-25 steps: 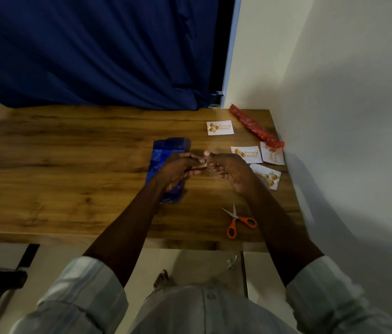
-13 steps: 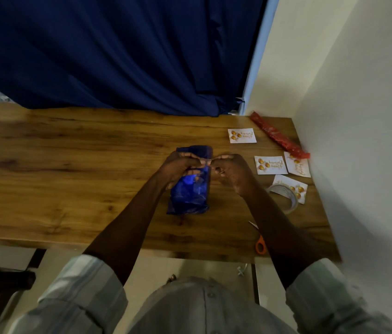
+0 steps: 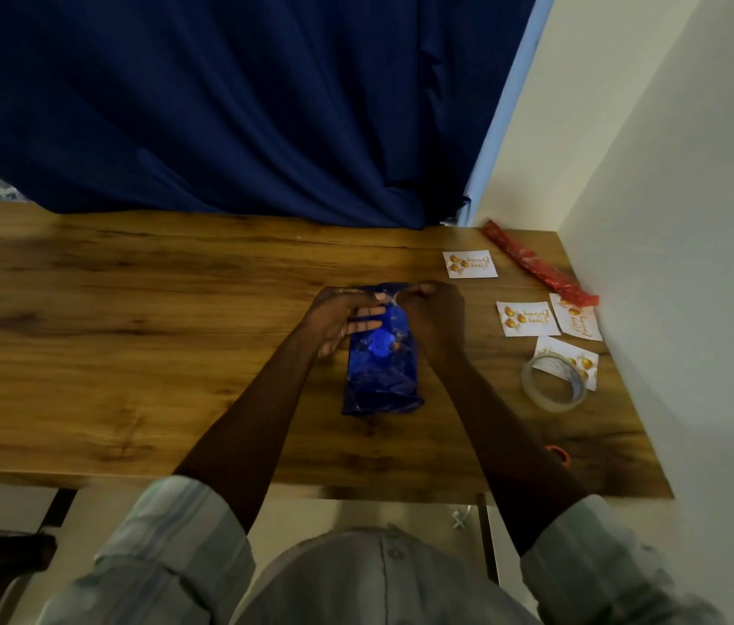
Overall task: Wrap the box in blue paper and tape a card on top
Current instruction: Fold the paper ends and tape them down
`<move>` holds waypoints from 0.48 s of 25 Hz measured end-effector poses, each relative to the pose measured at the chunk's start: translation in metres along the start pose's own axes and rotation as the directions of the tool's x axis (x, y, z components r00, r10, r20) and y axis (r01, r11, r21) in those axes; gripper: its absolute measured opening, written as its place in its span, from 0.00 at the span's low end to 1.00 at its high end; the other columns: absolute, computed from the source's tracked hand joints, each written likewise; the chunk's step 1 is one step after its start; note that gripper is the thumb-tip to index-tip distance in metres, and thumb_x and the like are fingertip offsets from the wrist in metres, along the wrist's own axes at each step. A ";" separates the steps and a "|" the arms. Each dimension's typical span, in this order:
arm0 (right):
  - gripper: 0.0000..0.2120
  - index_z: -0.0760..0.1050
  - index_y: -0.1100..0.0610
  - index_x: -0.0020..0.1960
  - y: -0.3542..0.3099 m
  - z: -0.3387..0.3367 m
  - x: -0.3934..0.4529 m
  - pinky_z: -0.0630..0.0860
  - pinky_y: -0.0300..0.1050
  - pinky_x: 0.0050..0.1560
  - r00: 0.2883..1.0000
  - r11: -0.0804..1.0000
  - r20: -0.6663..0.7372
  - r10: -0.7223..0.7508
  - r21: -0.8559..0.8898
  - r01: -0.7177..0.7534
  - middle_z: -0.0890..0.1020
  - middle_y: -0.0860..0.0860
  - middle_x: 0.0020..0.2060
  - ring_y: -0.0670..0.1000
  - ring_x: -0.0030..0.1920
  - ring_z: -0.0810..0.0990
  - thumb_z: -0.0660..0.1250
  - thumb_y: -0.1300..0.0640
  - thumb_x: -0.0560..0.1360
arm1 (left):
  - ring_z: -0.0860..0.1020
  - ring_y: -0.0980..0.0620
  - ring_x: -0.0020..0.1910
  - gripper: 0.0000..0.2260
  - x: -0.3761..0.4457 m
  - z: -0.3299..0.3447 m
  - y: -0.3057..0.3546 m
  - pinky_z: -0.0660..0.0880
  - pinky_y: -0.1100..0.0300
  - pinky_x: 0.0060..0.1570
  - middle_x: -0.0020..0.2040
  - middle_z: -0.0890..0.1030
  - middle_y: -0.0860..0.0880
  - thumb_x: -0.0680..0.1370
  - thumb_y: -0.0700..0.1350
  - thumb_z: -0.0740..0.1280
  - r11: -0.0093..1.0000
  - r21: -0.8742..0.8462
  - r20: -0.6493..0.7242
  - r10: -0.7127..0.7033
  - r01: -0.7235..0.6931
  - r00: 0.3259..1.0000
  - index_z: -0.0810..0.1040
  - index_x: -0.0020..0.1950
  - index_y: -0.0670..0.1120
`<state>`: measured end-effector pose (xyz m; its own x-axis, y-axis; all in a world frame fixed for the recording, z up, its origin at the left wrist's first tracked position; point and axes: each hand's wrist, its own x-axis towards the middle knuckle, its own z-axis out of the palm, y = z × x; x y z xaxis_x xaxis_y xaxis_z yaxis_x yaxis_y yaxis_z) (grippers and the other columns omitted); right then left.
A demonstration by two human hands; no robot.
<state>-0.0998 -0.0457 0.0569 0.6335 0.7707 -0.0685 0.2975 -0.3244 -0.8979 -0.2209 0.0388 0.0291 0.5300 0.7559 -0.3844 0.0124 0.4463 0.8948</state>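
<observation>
A box wrapped in shiny blue paper (image 3: 381, 376) lies lengthwise on the wooden table (image 3: 131, 354). My left hand (image 3: 340, 320) rests flat on the box's far left side, fingers stretched across the top. My right hand (image 3: 435, 315) is at the far right end, its fingertips pinching a small clear strip of tape against the paper. Several white cards with gold print lie to the right, the nearest (image 3: 527, 318) just beyond my right hand. A clear tape roll (image 3: 553, 388) sits on one card.
A red paper roll (image 3: 536, 268) lies along the right wall. Orange scissors handles (image 3: 559, 455) peek out from behind my right forearm. A dark blue curtain (image 3: 221, 106) hangs behind the table. The white wall (image 3: 680, 263) borders the table's right edge.
Both hands moved from holding a tape strip in the air beside the box to pressing it onto the box's far end. The view shifted right, bringing the tape roll into sight.
</observation>
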 end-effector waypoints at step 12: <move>0.04 0.80 0.58 0.39 -0.059 0.027 -0.024 0.78 0.43 0.45 0.950 0.989 0.312 0.002 0.141 -0.049 0.82 0.52 0.33 0.48 0.38 0.80 0.73 0.59 0.70 | 0.81 0.48 0.39 0.07 0.001 -0.019 -0.007 0.78 0.55 0.40 0.39 0.83 0.49 0.72 0.50 0.62 0.581 0.784 -0.100 0.465 -0.217 0.880 0.78 0.37 0.52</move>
<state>-0.1521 -0.0303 0.0994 0.3799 0.9025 -0.2028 0.1629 -0.2811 -0.9458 -0.2365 0.0452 0.0184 0.3869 0.9205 0.0546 0.5572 -0.2805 0.7815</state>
